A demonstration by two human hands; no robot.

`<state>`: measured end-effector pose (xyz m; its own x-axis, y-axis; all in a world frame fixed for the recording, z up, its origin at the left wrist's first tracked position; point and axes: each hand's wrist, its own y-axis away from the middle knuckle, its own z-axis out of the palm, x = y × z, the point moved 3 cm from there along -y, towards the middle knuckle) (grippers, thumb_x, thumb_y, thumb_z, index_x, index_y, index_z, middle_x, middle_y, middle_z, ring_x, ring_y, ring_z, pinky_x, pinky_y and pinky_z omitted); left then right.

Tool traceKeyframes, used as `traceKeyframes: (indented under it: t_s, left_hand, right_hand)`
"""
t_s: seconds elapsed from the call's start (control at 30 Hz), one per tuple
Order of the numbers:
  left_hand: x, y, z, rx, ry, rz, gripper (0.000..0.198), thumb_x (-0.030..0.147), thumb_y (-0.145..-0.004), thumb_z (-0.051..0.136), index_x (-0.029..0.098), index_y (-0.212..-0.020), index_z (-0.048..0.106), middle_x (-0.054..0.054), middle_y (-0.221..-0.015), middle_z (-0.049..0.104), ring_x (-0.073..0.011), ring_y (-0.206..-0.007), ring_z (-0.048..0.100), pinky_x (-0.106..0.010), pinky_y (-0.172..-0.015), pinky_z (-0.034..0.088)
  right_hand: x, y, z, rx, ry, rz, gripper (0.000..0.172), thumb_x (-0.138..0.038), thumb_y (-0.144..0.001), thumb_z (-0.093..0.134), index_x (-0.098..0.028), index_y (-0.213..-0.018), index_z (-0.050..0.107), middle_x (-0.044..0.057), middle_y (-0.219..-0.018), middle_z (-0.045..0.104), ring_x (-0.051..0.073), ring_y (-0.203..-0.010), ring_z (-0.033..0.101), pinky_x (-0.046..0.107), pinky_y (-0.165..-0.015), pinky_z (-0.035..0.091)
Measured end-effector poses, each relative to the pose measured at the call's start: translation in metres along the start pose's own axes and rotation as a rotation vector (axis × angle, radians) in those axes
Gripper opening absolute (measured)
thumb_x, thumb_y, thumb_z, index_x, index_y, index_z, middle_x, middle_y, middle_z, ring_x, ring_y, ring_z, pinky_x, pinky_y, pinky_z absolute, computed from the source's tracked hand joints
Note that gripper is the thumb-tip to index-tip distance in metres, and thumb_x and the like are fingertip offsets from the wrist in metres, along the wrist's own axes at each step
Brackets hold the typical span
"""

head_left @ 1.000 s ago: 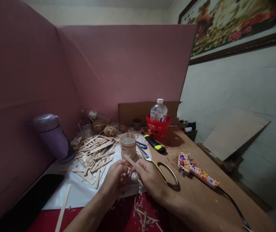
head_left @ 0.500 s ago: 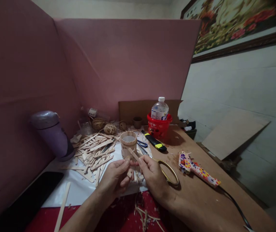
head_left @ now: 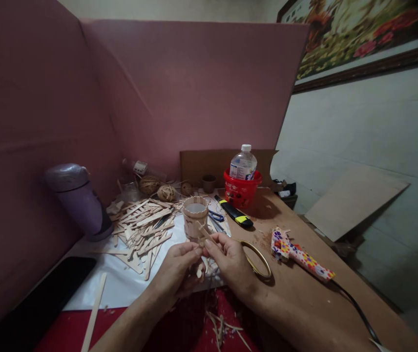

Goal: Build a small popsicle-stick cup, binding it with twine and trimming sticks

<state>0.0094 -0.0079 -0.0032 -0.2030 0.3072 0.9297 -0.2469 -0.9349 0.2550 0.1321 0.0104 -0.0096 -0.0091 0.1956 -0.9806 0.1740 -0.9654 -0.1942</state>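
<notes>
My right hand [head_left: 227, 256] is closed on a short craft stick [head_left: 204, 231], which slants up and left from thumb and fingers. Beside it, my left hand [head_left: 179, 264] is closed, its thumb and forefinger close to the stick's lower end. Small cut wood pieces [head_left: 199, 270] show among its lower fingers; how many is unclear. Just beyond both hands stands a round cup [head_left: 195, 220] faced with wood pieces, with a scalloped rim. Gold-handled scissors [head_left: 256, 259] lie by my right hand, their blades partly hidden. A heap of craft sticks [head_left: 146, 225] spreads left of the cup.
A floral glue gun [head_left: 300, 254] with a black cord lies at right. Behind are a utility knife [head_left: 236, 213], a red bucket [head_left: 240, 190] holding a bottle [head_left: 243, 164], and twine balls [head_left: 167, 193]. A purple tumbler [head_left: 80, 203] and a dark flat object [head_left: 44, 298] are at left.
My hands have drawn closer together, with the left fingertips now near the lower end of the stick. The camera view has shifted slightly.
</notes>
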Motion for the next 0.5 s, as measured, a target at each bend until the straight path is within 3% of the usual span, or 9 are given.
traceKeyframes:
  t_s: [0.1, 0.23, 0.33, 0.5]
  left_hand:
    - [0.0, -0.001, 0.0, 0.015, -0.017, -0.005, 0.022, 0.038, -0.074, 0.061, 0.016, -0.077, 0.057, 0.002, -0.047, 0.056, -0.0015, -0.026, 0.023, -0.014, -0.026, 0.011]
    - [0.001, 0.002, 0.001, -0.011, -0.052, 0.012, 0.019, 0.034, -0.074, 0.057, 0.015, -0.074, 0.059, 0.002, -0.043, 0.054, -0.0015, -0.025, 0.022, -0.015, -0.027, 0.01]
    - [0.0, 0.012, 0.007, -0.246, -0.123, -0.022, 0.017, 0.029, -0.074, 0.056, 0.014, -0.072, 0.062, 0.001, -0.043, 0.056, -0.0033, -0.027, 0.028, -0.016, -0.029, 0.014]
    - [-0.008, 0.032, 0.019, -0.815, -0.386, -0.045, 0.027, 0.043, -0.069, 0.068, 0.016, -0.065, 0.068, 0.0, -0.048, 0.057, -0.0091, -0.037, 0.042, -0.022, -0.036, 0.031]
  right_hand:
    - [-0.001, -0.003, -0.001, 0.032, -0.028, 0.01, 0.026, -0.038, -0.083, 0.054, -0.015, -0.073, 0.058, -0.001, -0.06, 0.057, 0.01, -0.055, 0.052, 0.021, -0.054, 0.04]
    - [0.004, -0.007, -0.004, 0.06, -0.201, 0.162, 0.035, -0.05, -0.081, 0.05, -0.015, -0.076, 0.055, -0.01, -0.046, 0.033, 0.005, -0.037, 0.023, 0.018, -0.038, 0.02]
    - [0.006, -0.008, -0.004, 0.06, -0.327, 0.265, 0.035, -0.052, -0.078, 0.051, -0.017, -0.08, 0.052, -0.012, -0.047, 0.029, 0.003, -0.036, 0.017, 0.017, -0.037, 0.012]
    - [0.008, -0.009, -0.004, 0.059, -0.379, 0.299, 0.03, -0.046, -0.079, 0.05, -0.016, -0.079, 0.051, -0.01, -0.049, 0.031, 0.003, -0.038, 0.019, 0.016, -0.038, 0.011]
